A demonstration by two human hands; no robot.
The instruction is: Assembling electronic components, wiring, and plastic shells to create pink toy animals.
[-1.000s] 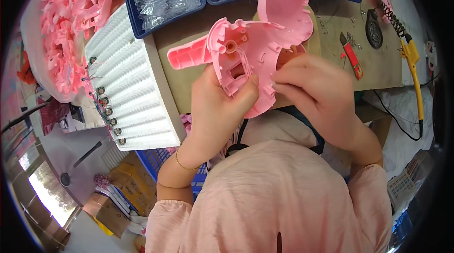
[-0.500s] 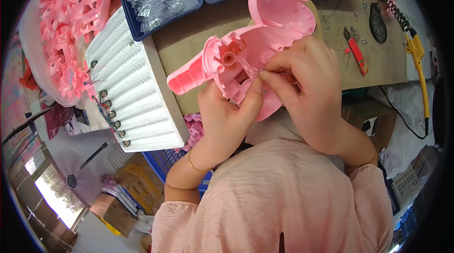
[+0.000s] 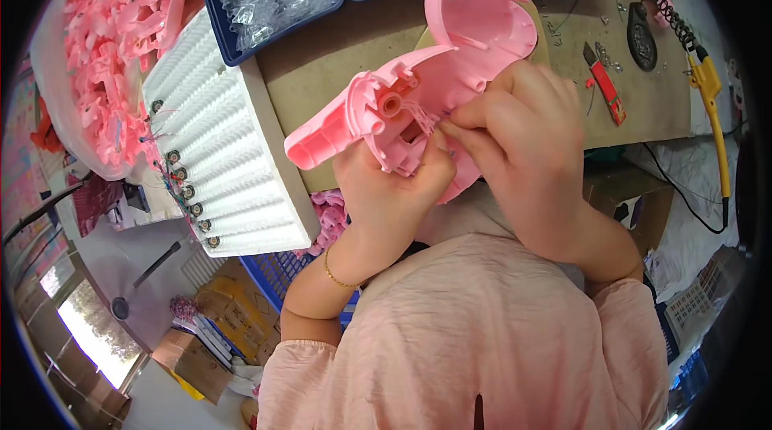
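Note:
A pink hollow plastic shell (image 3: pixel 482 28), with a rounded end at the far side and a handle-like arm at the left, lies open in front of me. My left hand (image 3: pixel 398 181) is wrapped round its near edge, the thumb pressed inside close to a round post. Over the shell's near right part, my right hand (image 3: pixel 519 132) is closed in a pinch between thumb and forefinger. At those fingertips is something small and thin, too small to name. The two hands' fingertips nearly meet inside the shell.
Blue bins (image 3: pixel 273 0) of clear plastic parts line the back. A white ridged tray (image 3: pixel 225 140) with small round wired parts stands left, beside a bag of pink shells (image 3: pixel 129 44). At right lie a red utility knife (image 3: pixel 607 92) and a yellow-handled soldering iron (image 3: pixel 709 92).
The shell has tilted slightly, its left arm a little lower. My left thumb has shifted slightly to the right, and the right hand keeps its pinch in nearly the same place.

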